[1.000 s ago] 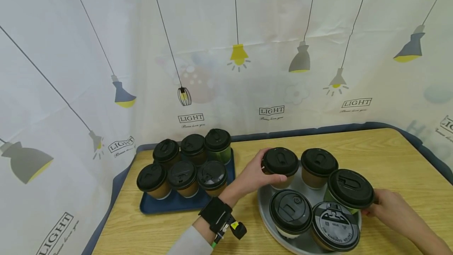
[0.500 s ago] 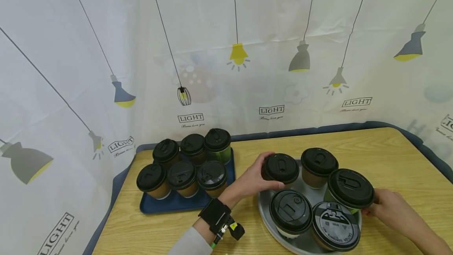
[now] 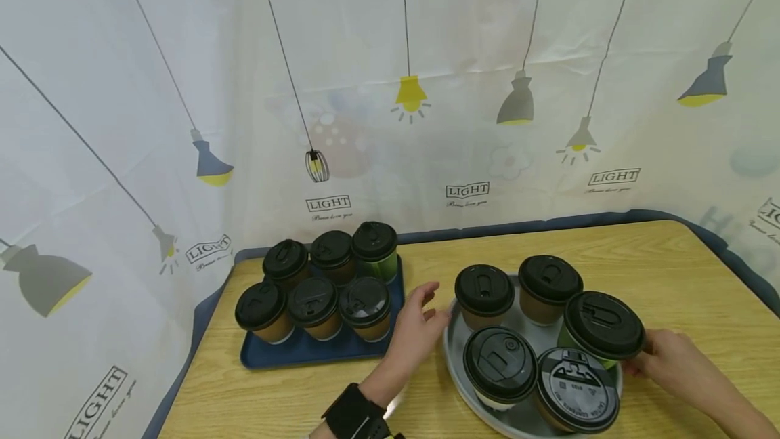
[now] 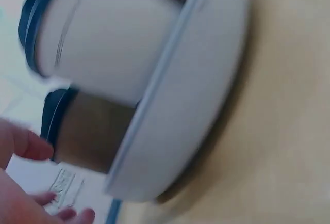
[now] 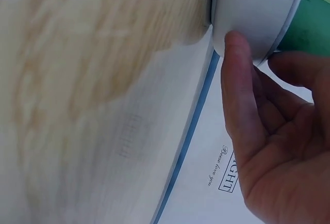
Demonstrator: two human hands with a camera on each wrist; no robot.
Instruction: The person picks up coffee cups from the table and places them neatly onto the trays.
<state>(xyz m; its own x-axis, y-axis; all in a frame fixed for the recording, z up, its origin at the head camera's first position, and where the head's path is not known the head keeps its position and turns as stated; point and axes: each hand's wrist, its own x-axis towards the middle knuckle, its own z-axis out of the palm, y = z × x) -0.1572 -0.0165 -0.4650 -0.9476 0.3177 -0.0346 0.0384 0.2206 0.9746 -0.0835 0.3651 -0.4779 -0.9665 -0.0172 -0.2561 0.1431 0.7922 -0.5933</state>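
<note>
On a round grey tray (image 3: 456, 358) stand several lidded paper coffee cups. At its back left is a brown cup (image 3: 484, 293); my left hand (image 3: 414, 330) is just left of it, fingers spread and holding nothing. The left wrist view shows that brown cup (image 4: 95, 131) inside the tray wall (image 4: 180, 95), with fingertips beside its lid. My right hand (image 3: 676, 361) holds the tray's right rim, beside a green cup (image 3: 603, 324). In the right wrist view, a finger (image 5: 238, 59) lies along the tray's outer wall (image 5: 252, 12) and the thumb is at its rim.
Left on the wooden table (image 3: 207, 398) is a blue rectangular tray (image 3: 292, 356) holding several black-lidded cups in two rows. A white lamp-printed curtain (image 3: 378, 148) hangs behind the table. A pale cup (image 3: 500, 364) and a cup with a printed lid (image 3: 579, 388) stand at the round tray's front.
The brown cup came down slightly at the back left of the round tray. My left hand let go of it and drew away to the left. My right hand stayed at the rim.
</note>
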